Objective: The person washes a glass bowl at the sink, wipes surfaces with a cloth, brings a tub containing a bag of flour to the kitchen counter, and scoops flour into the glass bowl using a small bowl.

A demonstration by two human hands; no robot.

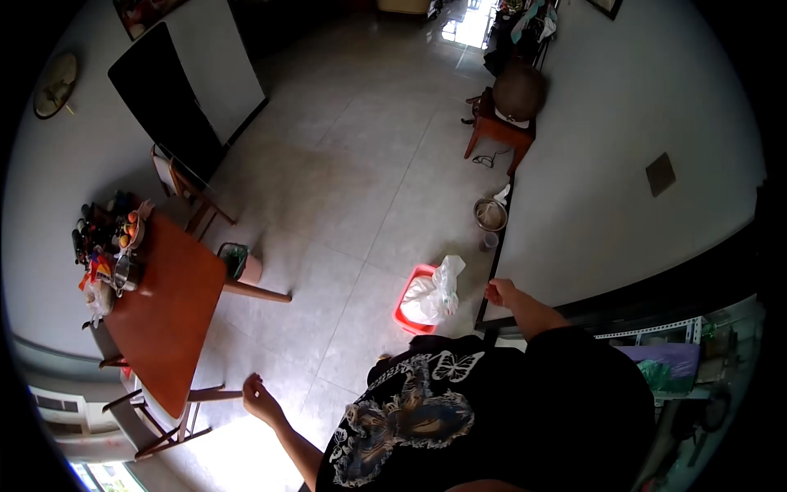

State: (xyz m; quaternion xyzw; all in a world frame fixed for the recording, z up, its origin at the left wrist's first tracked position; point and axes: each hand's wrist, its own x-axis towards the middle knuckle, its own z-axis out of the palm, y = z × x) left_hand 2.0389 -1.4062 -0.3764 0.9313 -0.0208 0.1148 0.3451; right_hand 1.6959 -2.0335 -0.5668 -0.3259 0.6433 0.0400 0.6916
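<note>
My left hand (259,397) hangs out over the floor at the lower left, its fingers curled in with nothing visible in them. On the other side, my right hand (500,292) is held near the wall edge, fingers also curled and no object showing. Between the two, nearer to my right hand, a red basket (402,321) stands on the floor. A white plastic bag (429,297) lies in it and rises over its right side. Neither hand touches the basket or the bag.
A wooden table (168,316) with fruit and a metal pot (126,273) stands at the left, chairs around it and a bin (250,269) beside it. Along the right wall are a metal bowl (490,215), a plastic cup (489,242) and a wooden stool (492,131).
</note>
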